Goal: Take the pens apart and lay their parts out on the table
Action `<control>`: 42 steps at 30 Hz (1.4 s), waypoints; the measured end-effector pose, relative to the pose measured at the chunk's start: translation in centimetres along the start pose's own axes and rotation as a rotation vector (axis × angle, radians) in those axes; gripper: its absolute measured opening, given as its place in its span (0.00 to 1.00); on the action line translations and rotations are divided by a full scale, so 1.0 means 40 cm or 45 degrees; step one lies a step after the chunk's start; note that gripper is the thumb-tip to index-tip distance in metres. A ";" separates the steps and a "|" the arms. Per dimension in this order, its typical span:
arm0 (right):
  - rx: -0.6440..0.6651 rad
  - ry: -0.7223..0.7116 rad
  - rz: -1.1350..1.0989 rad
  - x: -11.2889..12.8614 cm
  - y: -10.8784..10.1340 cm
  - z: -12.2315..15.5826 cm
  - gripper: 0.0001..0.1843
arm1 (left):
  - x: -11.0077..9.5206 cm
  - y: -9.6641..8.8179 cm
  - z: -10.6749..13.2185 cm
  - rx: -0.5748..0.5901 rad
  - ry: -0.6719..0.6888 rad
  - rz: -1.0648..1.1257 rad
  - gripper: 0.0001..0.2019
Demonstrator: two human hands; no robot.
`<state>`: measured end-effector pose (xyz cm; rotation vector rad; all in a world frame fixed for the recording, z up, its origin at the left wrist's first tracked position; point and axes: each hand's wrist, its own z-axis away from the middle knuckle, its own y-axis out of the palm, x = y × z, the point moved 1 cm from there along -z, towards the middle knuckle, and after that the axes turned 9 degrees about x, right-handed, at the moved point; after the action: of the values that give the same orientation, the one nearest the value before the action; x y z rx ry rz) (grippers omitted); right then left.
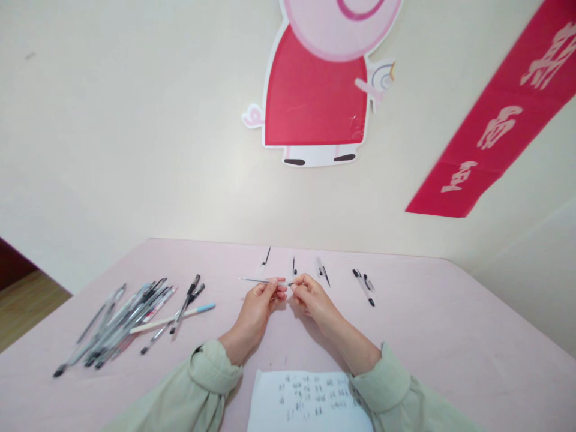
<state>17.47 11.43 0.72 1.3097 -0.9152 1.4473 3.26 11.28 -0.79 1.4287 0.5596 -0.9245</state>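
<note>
Pointing leftward over the bench (450, 342) in the head view, a slim pen piece (255, 280) is gripped by the left hand (261, 299), and its dark right end is pinched by the right hand (312, 297). Loose pens (130, 318) are heaped on the left, smaller pen parts (363, 287) are spread beyond the hands, and a handwritten sheet (310, 402) is laid nearest.

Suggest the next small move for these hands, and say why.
I'd probably hold the left hand steady and ease the right hand outward, to test whether the dark end of the slim pen piece comes free: the left grips it along its length, the right pinches near that end, and loose pen parts lie on the table beyond.
</note>
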 end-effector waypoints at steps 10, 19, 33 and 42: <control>-0.021 -0.038 0.005 0.006 0.005 0.002 0.09 | -0.008 0.010 0.008 -0.007 0.007 -0.006 0.19; 0.073 -0.042 -0.063 -0.002 0.012 0.002 0.14 | -0.003 0.006 0.005 -0.010 0.030 -0.019 0.20; 0.077 -0.041 -0.093 -0.007 0.012 0.001 0.16 | 0.002 0.003 0.002 -0.027 0.036 -0.024 0.20; 0.049 -0.065 -0.055 -0.017 0.011 -0.005 0.17 | -0.007 0.011 0.009 -0.050 0.035 -0.039 0.21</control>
<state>16.97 11.38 0.04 1.3923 -0.8904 1.4099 3.41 10.95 -0.28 1.4027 0.6183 -0.9149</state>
